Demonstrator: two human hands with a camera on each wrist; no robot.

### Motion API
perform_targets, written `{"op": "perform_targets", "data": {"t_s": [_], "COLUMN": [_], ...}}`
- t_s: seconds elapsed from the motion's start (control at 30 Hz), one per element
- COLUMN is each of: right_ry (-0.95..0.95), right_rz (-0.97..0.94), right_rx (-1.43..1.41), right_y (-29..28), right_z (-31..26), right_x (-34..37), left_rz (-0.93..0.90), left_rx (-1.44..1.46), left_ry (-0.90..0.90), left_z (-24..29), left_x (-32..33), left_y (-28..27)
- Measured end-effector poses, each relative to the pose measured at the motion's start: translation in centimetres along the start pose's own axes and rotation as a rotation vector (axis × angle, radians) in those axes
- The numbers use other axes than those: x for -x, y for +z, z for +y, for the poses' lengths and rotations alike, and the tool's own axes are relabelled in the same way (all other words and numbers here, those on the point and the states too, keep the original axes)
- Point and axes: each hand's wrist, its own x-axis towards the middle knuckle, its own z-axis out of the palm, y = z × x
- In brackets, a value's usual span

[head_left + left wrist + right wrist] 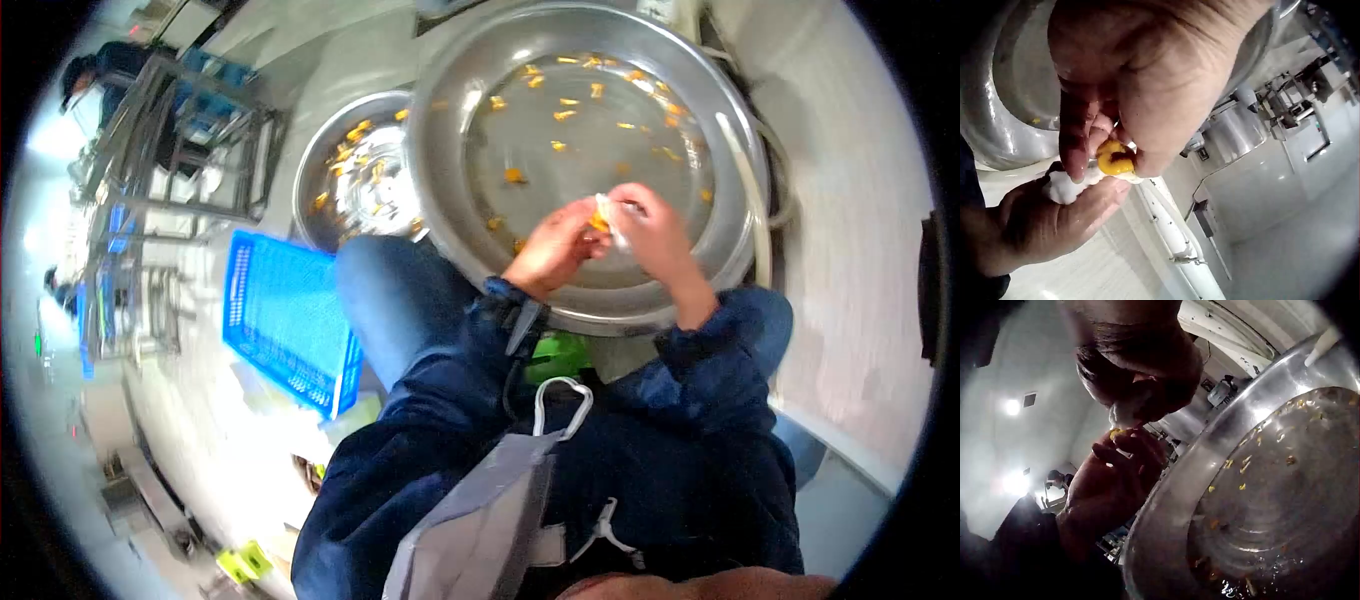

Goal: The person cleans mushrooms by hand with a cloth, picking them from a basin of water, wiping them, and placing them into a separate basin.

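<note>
Above the near side of a large metal basin [440, 170], two bare hands meet. The left hand [553, 250] pinches a small orange-yellow piece [599, 221] [1115, 159] between thumb and fingers. Curled round a soft white thing [1069, 187] [1124, 416] is the right hand [655, 235], its thumb close against the yellow piece in the left wrist view. What the white thing is, I cannot tell. Shallow liquid and scattered yellow-orange bits [514, 175] [1242, 487] lie in the basin.
A smaller metal bowl [312, 165] with more yellow bits stands left of the basin. Near the left knee is a blue plastic basket [290, 310]. A pale hose [752, 190] crosses the basin's right rim. Metal racks [150, 130] and a person stand farther left.
</note>
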Motion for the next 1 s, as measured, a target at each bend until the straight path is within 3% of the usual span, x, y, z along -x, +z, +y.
{"op": "perform_targets", "data": {"t_s": [0.17,0.33,0.4,0.43,0.47,0.5,0.53,0.57,0.63,0.73,0.87,0.93,1.0], "right_ry": [0.105,-0.017,-0.001,0.01,0.008,0.0,-0.011,-0.03,-0.039,-0.025,-0.007,-0.032,-0.004], "right_rz": [-0.004,0.22,0.259,0.281,0.312,0.33,0.344,0.356,0.357,0.337,0.307,0.274,0.239], "right_rx": [-0.051,-0.162,-0.194,-0.211,-0.138,-0.119,-0.097,-0.078,-0.031,0.049,0.08,0.131,0.199], "right_y": [-0.7,-2.8,-3.7,-4.2,-4.3,-4.4,-4.2,-4.3,-4.6,-4.7,-3.9,-3.5,-3.4], "right_z": [0.7,-0.3,-0.9,-1.5,-2.1,-2.2,-2.4,-2.4,-2.3,-2.9,-2.1,-1.5,-2.0], "right_x": [-0.3,0.6,0.9,1.1,1.3,1.6,1.6,1.6,1.6,1.3,0.6,0.3,0.4], "left_rz": [-0.057,-0.085,0.065,0.09,0.022,0.326,0.608,0.684,0.826,0.6,0.154,0.142,0.097], "left_rx": [0.064,0.277,0.303,0.194,0.166,0.116,-0.162,-0.626,-1.029,-1.091,-0.95,-0.719,-0.553], "left_ry": [-0.002,0.089,0.142,0.194,0.121,0.132,0.115,-0.089,-0.169,-0.122,-0.342,-0.397,-0.312], "left_z": [0.4,0.3,1.6,2.3,2.9,3.2,4.3,5.7,4.3,1.5,-3.3,-3.7,-3.4], "left_x": [0.5,-1.8,-3.3,-4.6,-6.0,-7.8,-7.9,-8.3,-9.3,-10.7,-13.5,-13.7,-12.8], "left_y": [-0.3,-3.2,-5.0,-7.0,-11.3,-13.8,-14.4,-16.7,-23.2,-24.7,-21.8,-17.0,-12.8]}}
